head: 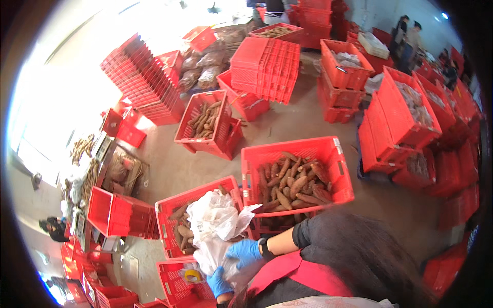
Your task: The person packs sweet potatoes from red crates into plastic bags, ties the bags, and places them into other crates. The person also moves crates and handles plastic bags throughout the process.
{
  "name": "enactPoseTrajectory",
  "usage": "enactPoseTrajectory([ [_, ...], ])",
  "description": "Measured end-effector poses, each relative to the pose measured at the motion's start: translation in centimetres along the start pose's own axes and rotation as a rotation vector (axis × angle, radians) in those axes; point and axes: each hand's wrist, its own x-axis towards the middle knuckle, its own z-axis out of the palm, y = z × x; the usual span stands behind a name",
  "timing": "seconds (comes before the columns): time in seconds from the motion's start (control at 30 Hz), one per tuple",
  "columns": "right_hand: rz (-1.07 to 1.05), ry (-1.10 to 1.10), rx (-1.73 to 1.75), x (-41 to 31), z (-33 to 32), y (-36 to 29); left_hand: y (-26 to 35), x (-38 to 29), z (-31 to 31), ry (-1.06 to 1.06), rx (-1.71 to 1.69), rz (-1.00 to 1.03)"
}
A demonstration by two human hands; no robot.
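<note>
Both my hands wear blue gloves and are at a white plastic bag, whose crumpled upper part lies over a red crate of brown root vegetables. My left hand grips the bag's lower edge, close to a roll of yellow tape. On the bag's right side, my right hand has its fingers on the plastic; its fingertips are partly lost in the folds. A black band circles that wrist. Just beyond stands a second red crate, holding many similar roots.
Below the bag sits another red crate. Stacked red crates stand at left beside a table with scales. Further off are a crate of roots, tall crate stacks, and crates with bagged goods. Several people work in the background.
</note>
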Motion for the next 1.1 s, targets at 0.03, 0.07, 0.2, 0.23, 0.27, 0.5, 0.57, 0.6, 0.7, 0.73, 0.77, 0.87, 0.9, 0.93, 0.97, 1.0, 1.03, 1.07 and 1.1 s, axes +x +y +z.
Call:
enactPoseTrajectory([
  [0.03,0.04,0.059,-0.056,-0.9,-1.4,0.2,0.5,0.1,1.9,0.029,0.158,-0.004],
  [0.07,0.045,0.179,-0.102,-2.0,-2.4,0.4,0.8,0.2,3.7,-0.069,0.134,0.023],
  [0.2,0.161,0.425,-0.308,-5.8,-5.3,2.2,2.4,0.7,11.2,-0.364,0.152,-0.031],
  [0.23,0.212,0.501,-0.298,-6.6,-5.6,2.6,2.9,1.1,12.9,-0.398,0.2,-0.039],
  [0.27,0.258,0.574,-0.274,-7.3,-5.8,3.0,3.2,1.3,14.3,-0.45,0.232,-0.033],
  [0.5,0.541,0.867,-0.128,-9.4,-7.1,4.3,5.2,2.6,20.4,-0.707,0.424,-0.081],
  [0.57,0.555,0.96,-0.137,-10.1,-7.7,4.6,5.1,2.6,21.2,-0.769,0.434,-0.071],
  [0.6,0.571,0.968,-0.168,-10.6,-8.0,4.8,4.9,2.7,21.8,-0.812,0.415,-0.067],
  [0.7,0.686,0.977,-0.201,-11.9,-8.8,5.3,3.8,3.0,23.4,-0.87,0.376,-0.125],
  [0.73,0.724,0.976,-0.211,-12.3,-9.1,5.6,3.3,3.1,24.1,-0.865,0.407,-0.116],
  [0.77,0.739,1.001,-0.224,-12.7,-9.4,5.9,3.0,3.4,24.7,-0.879,0.423,-0.086],
  [0.87,0.7,1.096,-0.257,-13.9,-10.3,7.7,2.1,3.8,26.7,-0.833,0.548,-0.098],
  [0.9,0.691,1.122,-0.246,-14.4,-10.6,8.6,1.8,3.7,27.3,-0.868,0.494,-0.104],
  [0.93,0.681,1.133,-0.26,-14.9,-11.1,9.7,1.5,3.6,28.1,-0.892,0.448,-0.11],
  [0.97,0.737,1.101,-0.287,-15.7,-11.4,10.7,1.1,3.4,29.0,-0.939,0.374,-0.104],
  [1.0,0.779,1.097,-0.358,-16.4,-12.0,11.8,0.8,3.1,29.7,-0.975,0.356,-0.131],
  [1.03,0.873,1.048,-0.4,-17.1,-12.5,12.9,0.6,2.7,30.4,-0.948,0.402,-0.118],
  [1.07,0.839,1.015,-0.225,-18.4,-13.2,14.0,0.3,2.3,31.2,-0.958,0.408,-0.088],
  [1.1,0.87,1.013,-0.184,-19.4,-13.7,14.8,0.1,1.9,31.8,-0.98,0.393,-0.051],
])
